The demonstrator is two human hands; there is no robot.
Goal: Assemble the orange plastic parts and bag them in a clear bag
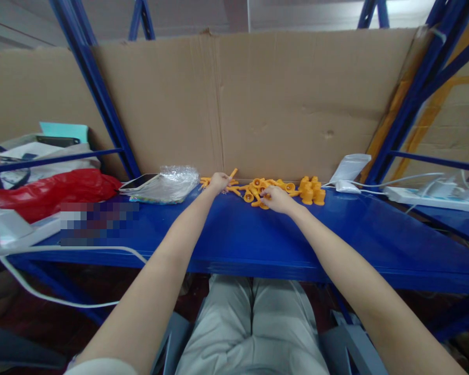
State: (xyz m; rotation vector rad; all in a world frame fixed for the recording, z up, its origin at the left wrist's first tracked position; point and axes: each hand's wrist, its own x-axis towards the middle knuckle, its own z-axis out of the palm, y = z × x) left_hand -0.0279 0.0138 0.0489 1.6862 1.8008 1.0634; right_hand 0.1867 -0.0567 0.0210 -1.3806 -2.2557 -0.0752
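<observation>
Grey trousers (250, 323) fill the bottom middle of the frame, and both bare forearms run up from the lower corners to the far edge of a blue shelf (238, 234). Just left of centre, the left hand (219, 182) is closed around an orange piece (233, 173), whose end sticks up and to the right out of the fingers; a few more small orange bits lie just left of that hand. Slightly right of centre, the right hand (277, 199) is curled palm down with its fingertips touching a loose pile of orange pieces (258, 188); whether it grips one of them I cannot tell. Right of the pile stands a tight cluster of upright orange pieces (312, 190).

Left of the hands lies a crumpled clear plastic bag (172, 182) with a phone (140, 181) resting against it, and further left a red bag (50, 192). A white cable (74, 304) loops below the shelf at lower left. Towards the right, a white pouch (349, 167) leans by a power strip (410, 195). Behind everything a cardboard sheet (258, 104) stands against the blue uprights (101, 99) of the rack
</observation>
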